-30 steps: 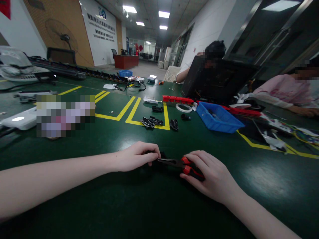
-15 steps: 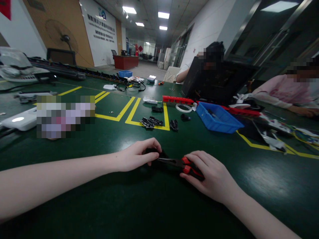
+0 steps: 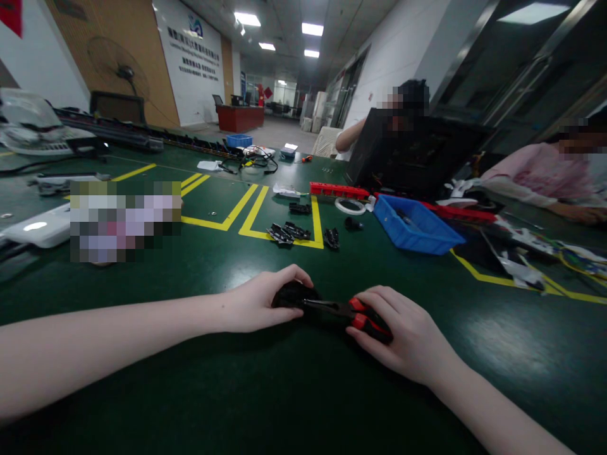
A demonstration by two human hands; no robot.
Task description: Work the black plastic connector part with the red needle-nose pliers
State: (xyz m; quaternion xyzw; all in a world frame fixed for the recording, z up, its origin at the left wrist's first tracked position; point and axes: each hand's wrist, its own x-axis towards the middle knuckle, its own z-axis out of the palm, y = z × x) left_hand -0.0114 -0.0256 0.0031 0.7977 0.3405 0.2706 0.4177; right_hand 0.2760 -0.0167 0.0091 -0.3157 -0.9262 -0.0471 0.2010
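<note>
My left hand (image 3: 265, 300) is curled around a small black part (image 3: 293, 294) and presses it onto the green table (image 3: 237, 392). My right hand (image 3: 403, 332) is closed on the red-and-black handles of a pair of pliers (image 3: 348, 312). The thin dark jaws of the pliers point left and reach the black part between the two hands. My fingers cover most of the part.
Several loose black parts (image 3: 296, 232) lie on yellow floor-style tape lines further back. A blue bin (image 3: 416, 224), a red strip (image 3: 339, 189) and a roll of tape (image 3: 349, 205) stand beyond. Two seated people work at the far right, one behind a black case (image 3: 412, 151).
My left hand has lifted its fingers and arched over the black part, which now shows more. The pliers and my right hand shifted slightly right.
</note>
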